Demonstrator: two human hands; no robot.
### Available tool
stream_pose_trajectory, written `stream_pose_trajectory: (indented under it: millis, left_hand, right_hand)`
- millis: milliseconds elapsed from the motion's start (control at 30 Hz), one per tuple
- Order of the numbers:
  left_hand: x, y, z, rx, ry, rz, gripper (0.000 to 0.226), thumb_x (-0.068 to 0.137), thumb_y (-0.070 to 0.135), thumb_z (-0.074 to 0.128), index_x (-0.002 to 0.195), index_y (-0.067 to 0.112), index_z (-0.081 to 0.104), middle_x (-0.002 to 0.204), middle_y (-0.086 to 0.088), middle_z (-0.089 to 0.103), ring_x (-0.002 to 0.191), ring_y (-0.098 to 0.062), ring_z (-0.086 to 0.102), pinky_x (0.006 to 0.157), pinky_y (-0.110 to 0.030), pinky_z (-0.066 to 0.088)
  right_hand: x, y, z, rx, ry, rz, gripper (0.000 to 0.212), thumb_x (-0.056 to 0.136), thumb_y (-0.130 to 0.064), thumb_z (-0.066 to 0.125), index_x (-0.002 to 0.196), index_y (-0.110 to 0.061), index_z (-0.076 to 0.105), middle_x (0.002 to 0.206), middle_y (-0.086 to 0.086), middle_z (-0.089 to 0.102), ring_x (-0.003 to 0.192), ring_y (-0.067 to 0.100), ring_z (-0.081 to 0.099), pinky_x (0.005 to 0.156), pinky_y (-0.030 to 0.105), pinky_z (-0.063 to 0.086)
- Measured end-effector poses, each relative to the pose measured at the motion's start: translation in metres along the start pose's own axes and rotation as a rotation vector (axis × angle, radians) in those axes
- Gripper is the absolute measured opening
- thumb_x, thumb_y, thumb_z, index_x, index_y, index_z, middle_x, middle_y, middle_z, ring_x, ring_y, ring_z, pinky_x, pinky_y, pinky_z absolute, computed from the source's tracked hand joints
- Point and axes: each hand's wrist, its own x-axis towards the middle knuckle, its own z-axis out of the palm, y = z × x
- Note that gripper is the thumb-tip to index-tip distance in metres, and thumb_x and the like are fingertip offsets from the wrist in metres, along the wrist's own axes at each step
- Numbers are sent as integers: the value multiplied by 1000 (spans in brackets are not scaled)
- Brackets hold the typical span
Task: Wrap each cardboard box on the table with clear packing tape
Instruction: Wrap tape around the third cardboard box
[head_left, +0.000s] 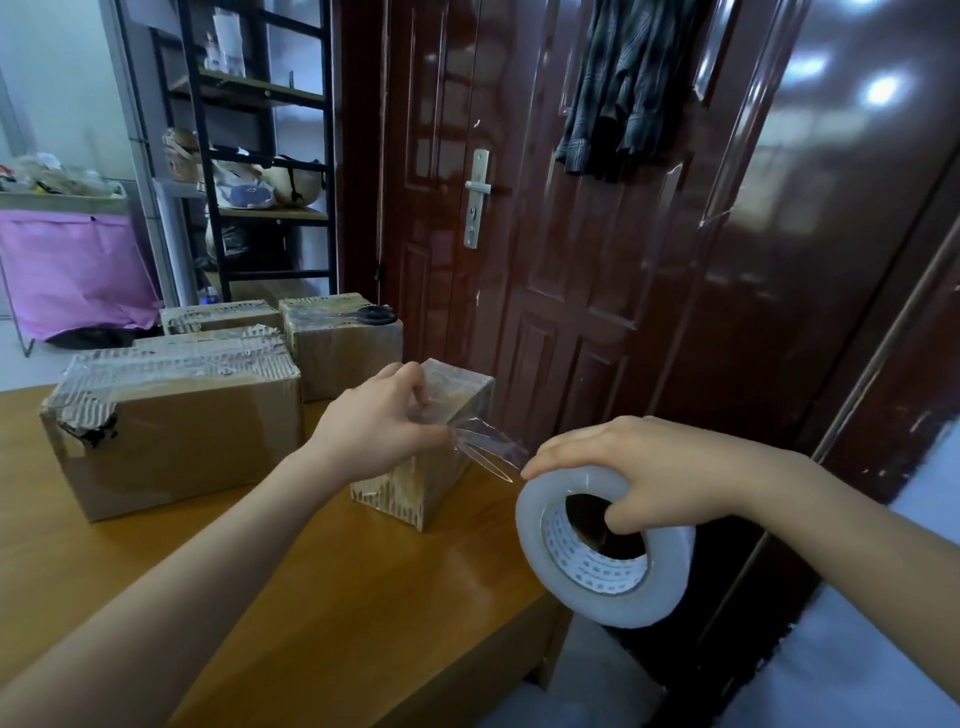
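A small cardboard box (415, 488) stands near the right edge of the wooden table (311, 597), with clear tape over its top. My left hand (376, 421) grips the box at its upper left corner. My right hand (644, 473) holds a big roll of clear packing tape (605, 551), fingers hooked through its core, just right of the box and off the table's edge. A twisted strip of tape (488, 447) runs from the roll to the box. A large box (171, 431) lies to the left, with two more boxes (343, 348) (218, 316) behind.
Black-handled scissors (376, 314) lie on the far box. A dark red door (545, 208) stands close behind the table, a shirt (623, 88) hanging on it. A black shelf rack (260, 156) and a pink cart (72, 265) are at the back left.
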Motion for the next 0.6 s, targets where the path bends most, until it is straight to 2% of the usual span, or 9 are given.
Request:
stream_pose_trajectory:
  millis: [67,167,267,333,367,433,500,600]
  left_hand:
    - [1,1,-3,-253,24,-105,44,70,52,72,95,21,55,97,7,54,82,-12,54,62,-29,44]
    - [3,-1,-2,-771,36,-327,34,78,34,74,102,14,62,100,-6,62,88,-21,60,71,-33,49]
    - [1,-14,15,-1024,-21,-569,29,82,34,71,104,18,62,108,-13,64,97,-30,64,90,-48,52]
    - [0,-20,24,-1036,0,-591,20,86,32,66,104,25,61,115,-11,62,103,-30,61,96,-51,49]
    - [1,-23,26,-986,35,-536,18,89,27,62,107,29,61,118,-8,60,105,-28,59,97,-51,48]
    - [3,-26,23,-842,108,-358,32,93,14,58,118,34,58,125,0,55,113,-21,54,99,-45,47]
    - [5,-26,18,-728,119,-187,39,93,2,53,118,30,62,129,5,52,120,-13,48,103,-37,42]
    - [2,-22,18,-479,95,-7,38,92,-7,45,101,18,72,127,6,58,121,-8,50,103,-29,42]
  right_hand:
    - [-1,-2,-11,7,35,3,74,78,-9,62,135,-51,42,139,-32,41,96,-18,48,68,10,41]
    - [4,-4,-29,18,132,-1,75,76,-8,63,133,-53,43,135,-32,44,103,-6,52,79,21,49]
    - [19,-7,-37,23,184,-5,77,76,-6,62,135,-52,42,138,-30,43,111,-1,51,85,32,52]
    - [31,-8,-36,33,208,-8,77,77,-4,60,135,-50,43,139,-29,42,116,-1,48,89,32,51]
    - [36,-8,-35,40,227,-7,76,77,-3,58,135,-50,43,139,-28,43,119,-1,47,91,33,50]
    - [43,-8,-34,63,272,4,75,79,-1,55,135,-49,44,138,-28,44,121,-1,44,93,33,48]
    - [47,-8,-30,91,347,11,72,81,-2,54,136,-47,44,131,-30,45,119,-1,44,92,30,47]
    - [51,-4,-14,151,598,-32,59,79,-3,57,129,-34,51,123,-27,42,116,7,48,91,34,47]
